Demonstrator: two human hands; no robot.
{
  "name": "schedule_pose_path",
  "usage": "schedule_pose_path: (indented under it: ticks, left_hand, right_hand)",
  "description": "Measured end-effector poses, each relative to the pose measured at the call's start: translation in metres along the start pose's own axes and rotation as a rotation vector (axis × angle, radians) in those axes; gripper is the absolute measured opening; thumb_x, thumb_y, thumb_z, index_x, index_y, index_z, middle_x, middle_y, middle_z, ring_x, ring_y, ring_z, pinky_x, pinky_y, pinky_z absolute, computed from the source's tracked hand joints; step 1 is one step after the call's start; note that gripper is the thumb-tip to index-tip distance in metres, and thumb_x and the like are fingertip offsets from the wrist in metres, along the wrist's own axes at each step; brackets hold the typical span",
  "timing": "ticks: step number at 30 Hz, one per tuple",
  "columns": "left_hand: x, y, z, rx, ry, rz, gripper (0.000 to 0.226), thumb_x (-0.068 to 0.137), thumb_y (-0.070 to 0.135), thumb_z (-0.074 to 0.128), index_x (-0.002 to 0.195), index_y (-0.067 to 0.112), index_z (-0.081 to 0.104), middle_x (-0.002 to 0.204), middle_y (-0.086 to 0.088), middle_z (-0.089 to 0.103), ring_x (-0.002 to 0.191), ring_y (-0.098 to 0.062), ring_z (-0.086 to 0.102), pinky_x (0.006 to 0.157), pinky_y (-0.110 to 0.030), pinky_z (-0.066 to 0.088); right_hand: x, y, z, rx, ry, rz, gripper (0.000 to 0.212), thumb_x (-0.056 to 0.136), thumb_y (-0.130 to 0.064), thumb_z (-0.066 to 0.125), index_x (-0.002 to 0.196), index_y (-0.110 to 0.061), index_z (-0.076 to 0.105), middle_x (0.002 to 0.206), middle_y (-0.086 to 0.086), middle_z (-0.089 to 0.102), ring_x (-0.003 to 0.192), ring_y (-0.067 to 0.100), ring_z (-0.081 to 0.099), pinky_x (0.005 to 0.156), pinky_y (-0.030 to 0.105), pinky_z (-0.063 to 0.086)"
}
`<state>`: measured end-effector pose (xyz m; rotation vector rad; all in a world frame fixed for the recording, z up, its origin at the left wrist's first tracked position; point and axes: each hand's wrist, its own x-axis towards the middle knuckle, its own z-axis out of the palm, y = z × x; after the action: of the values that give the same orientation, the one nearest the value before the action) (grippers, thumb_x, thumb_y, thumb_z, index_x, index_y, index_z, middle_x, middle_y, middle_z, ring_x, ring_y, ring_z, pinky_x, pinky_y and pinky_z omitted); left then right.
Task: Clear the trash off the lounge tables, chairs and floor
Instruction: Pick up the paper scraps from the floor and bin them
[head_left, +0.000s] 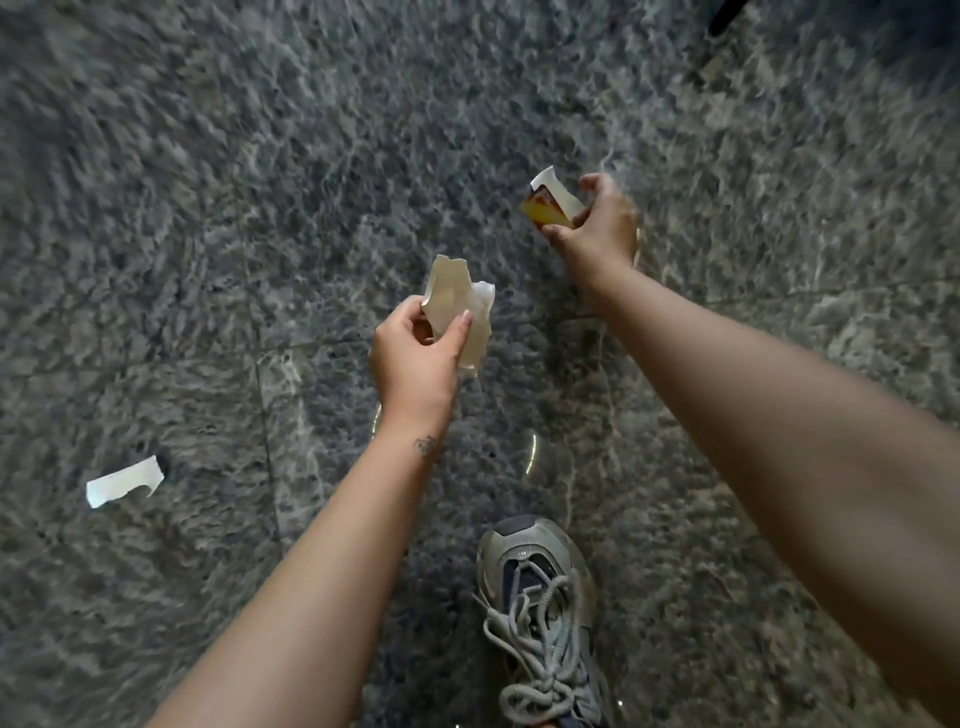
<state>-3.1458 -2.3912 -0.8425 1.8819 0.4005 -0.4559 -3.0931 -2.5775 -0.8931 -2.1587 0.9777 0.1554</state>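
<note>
In the head view, a torn pale paper (456, 304) is pinched between the thumb and curled fingers (461, 332) of the left hand (410, 358), above the dark marbled floor (260, 182). A yellow and red wrapper (545, 210), with a white strip against it, is gripped by the curled fingers (595, 184) of the right hand (600, 228). A white paper scrap (124, 480) is seen lying on the floor at the left, well apart from both hands. A grey laced shoe (540, 597) is planted near the bottom edge.

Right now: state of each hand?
Left hand: closed, pinching torn white paper.
Right hand: closed on a yellow-red wrapper and white scrap.
</note>
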Motion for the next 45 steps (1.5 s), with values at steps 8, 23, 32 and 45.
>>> schedule_pose_path:
  ticks: [8,23,32,45]
  left_hand:
    - [0.000,0.001,-0.020,-0.030,0.062,-0.036,0.011,0.080,0.010,0.070,0.079,0.008,0.059,0.081,-0.012,0.064,0.075,-0.022,0.058,0.077,-0.048,0.051]
    - [-0.062,-0.056,-0.152,-0.242,0.328,-0.208,0.013,0.094,0.020,0.051,0.082,0.016,0.051,0.092,-0.018,0.064,0.089,-0.036,0.061,0.082,-0.054,0.049]
    - [-0.131,-0.093,-0.249,-0.210,0.638,-0.364,0.009,0.086,0.012,0.061,0.088,0.005,0.057,0.090,-0.017,0.066,0.087,-0.035,0.062,0.079,-0.047,0.050]
    - [-0.172,-0.162,-0.318,-0.229,0.874,-0.514,0.008,0.090,0.009,0.053,0.084,0.009,0.048,0.089,-0.019,0.061,0.086,-0.035,0.057,0.077,-0.041,0.043]
  right_hand:
    - [-0.006,-0.009,0.003,-0.221,0.089,0.023,0.017,0.077,-0.025,0.071,0.090,-0.020,0.062,0.111,0.005,0.058,0.109,0.022,0.051,0.091,0.029,0.038]
    - [-0.247,-0.077,0.091,0.309,-0.490,-0.268,0.035,0.064,-0.010,0.082,0.077,-0.020,0.051,0.078,-0.007,0.057,0.072,0.009,0.055,0.066,0.030,0.049]
    - [-0.341,-0.108,0.143,-0.004,-0.829,-0.630,0.037,0.062,-0.019,0.084,0.088,-0.007,0.061,0.080,0.004,0.055,0.067,0.007,0.046,0.067,0.018,0.040]
    - [-0.300,-0.137,0.271,-0.763,-0.461,-0.742,0.033,0.088,-0.027,0.055,0.119,-0.015,0.052,0.127,0.013,0.046,0.121,0.033,0.040,0.100,0.042,0.027]
